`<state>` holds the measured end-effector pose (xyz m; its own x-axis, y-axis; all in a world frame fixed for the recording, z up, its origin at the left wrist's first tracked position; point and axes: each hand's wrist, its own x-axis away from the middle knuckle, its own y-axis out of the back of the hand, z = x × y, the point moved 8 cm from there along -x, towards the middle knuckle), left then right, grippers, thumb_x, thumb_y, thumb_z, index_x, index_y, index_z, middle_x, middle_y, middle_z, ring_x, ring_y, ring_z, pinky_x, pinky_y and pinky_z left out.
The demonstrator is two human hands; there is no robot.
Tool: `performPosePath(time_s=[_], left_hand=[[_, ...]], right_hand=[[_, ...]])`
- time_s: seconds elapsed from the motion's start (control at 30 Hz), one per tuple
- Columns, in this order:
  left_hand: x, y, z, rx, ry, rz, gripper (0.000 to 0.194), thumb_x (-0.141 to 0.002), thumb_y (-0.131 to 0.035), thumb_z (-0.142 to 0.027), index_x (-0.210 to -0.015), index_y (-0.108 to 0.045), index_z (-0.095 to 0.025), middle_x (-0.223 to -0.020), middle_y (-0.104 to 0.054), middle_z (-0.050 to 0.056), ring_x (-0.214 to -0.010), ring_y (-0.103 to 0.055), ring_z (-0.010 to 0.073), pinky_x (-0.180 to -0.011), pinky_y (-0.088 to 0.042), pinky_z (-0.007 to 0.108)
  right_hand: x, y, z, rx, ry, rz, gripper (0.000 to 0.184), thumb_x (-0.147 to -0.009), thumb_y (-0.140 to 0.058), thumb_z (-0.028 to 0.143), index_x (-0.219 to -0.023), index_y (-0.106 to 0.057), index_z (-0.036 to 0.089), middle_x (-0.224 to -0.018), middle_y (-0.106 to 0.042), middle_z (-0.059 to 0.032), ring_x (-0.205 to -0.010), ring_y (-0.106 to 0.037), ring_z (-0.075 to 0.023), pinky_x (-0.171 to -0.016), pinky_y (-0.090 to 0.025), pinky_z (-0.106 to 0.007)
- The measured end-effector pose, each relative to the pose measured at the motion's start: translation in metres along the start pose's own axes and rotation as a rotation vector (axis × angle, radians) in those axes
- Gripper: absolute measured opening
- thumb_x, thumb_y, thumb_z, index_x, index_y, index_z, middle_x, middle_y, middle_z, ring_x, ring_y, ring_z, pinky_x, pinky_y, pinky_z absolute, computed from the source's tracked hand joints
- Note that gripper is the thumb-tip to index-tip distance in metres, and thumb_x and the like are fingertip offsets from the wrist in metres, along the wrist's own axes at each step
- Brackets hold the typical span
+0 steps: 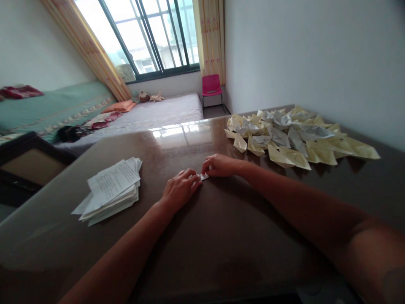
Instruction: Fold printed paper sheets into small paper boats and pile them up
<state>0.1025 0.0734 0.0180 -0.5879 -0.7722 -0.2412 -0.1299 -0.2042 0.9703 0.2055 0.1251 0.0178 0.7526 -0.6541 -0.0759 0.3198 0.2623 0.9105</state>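
A small white folded piece of paper point(204, 177) lies on the brown table between my hands, mostly covered by fingers. My left hand point(182, 185) is closed on its left end, fingers bent and pressing down. At the other end, my right hand point(220, 165) pinches the paper between thumb and fingertips. A stack of printed paper sheets point(110, 188) rests to the left of my left hand. Off to the right, many folded paper boats point(284, 137), cream and newsprint grey, sit in a crowded heap.
The glossy brown table point(177, 245) reaches toward a bed point(171, 109) under the window. A pink chair point(211, 86) stands by the far wall. At the left table edge is a dark-framed chair point(31, 164). A white wall borders the right side.
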Motion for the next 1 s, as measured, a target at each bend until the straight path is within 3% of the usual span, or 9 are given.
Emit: performPosePath(time_s=[0.17, 0.37, 0.63, 0.8, 1.0], left_hand=[[-0.002, 0.002, -0.006, -0.080, -0.043, 0.004, 0.031, -0.097, -0.039, -0.038, -0.104, -0.066, -0.026, -0.102, -0.065, 0.004, -0.095, -0.057, 0.0178, -0.075, -0.048, 0.027], [-0.002, -0.003, -0.013, -0.280, -0.069, 0.057, 0.027, -0.096, -0.040, -0.027, -0.103, -0.065, -0.021, -0.096, -0.066, 0.008, -0.085, -0.058, 0.0207, -0.060, -0.044, 0.027], [0.000, -0.002, -0.009, -0.266, -0.045, -0.004, 0.027, -0.097, -0.039, -0.031, -0.095, -0.064, -0.022, -0.092, -0.067, 0.004, -0.084, -0.060, 0.0195, -0.058, -0.040, 0.026], [-0.002, 0.002, -0.007, -0.209, 0.014, -0.073, 0.030, -0.097, -0.038, -0.039, -0.099, -0.064, -0.024, -0.096, -0.066, 0.004, -0.085, -0.060, 0.0182, -0.056, -0.036, 0.026], [-0.004, 0.005, -0.010, -0.252, -0.003, -0.108, 0.024, -0.096, -0.041, -0.030, -0.095, -0.063, -0.023, -0.092, -0.065, 0.003, -0.086, -0.058, 0.0177, -0.055, -0.032, 0.028]], right_hand=[[0.002, 0.004, -0.001, 0.025, 0.050, 0.026, 0.024, -0.078, -0.057, 0.017, -0.095, -0.074, 0.020, -0.087, -0.071, -0.0029, -0.074, -0.062, -0.0135, -0.068, -0.040, -0.021], [0.003, 0.003, -0.001, 0.068, 0.057, 0.019, 0.029, -0.074, -0.059, 0.016, -0.100, -0.071, 0.023, -0.092, -0.070, -0.0011, -0.074, -0.060, -0.0120, -0.064, -0.038, -0.020], [0.008, 0.011, 0.012, 0.257, 0.050, -0.071, 0.018, -0.081, -0.059, 0.035, -0.093, -0.069, 0.026, -0.098, -0.066, -0.0011, -0.081, -0.059, -0.0153, -0.058, -0.030, -0.023], [0.009, 0.011, 0.019, 0.310, 0.097, -0.109, 0.019, -0.087, -0.054, 0.034, -0.090, -0.068, 0.022, -0.093, -0.067, -0.0038, -0.082, -0.059, -0.0162, -0.060, -0.030, -0.024], [0.009, 0.015, 0.019, 0.267, 0.108, -0.173, 0.018, -0.086, -0.058, 0.028, -0.100, -0.068, 0.025, -0.100, -0.067, -0.0032, -0.087, -0.059, -0.0165, -0.064, -0.033, -0.024]])
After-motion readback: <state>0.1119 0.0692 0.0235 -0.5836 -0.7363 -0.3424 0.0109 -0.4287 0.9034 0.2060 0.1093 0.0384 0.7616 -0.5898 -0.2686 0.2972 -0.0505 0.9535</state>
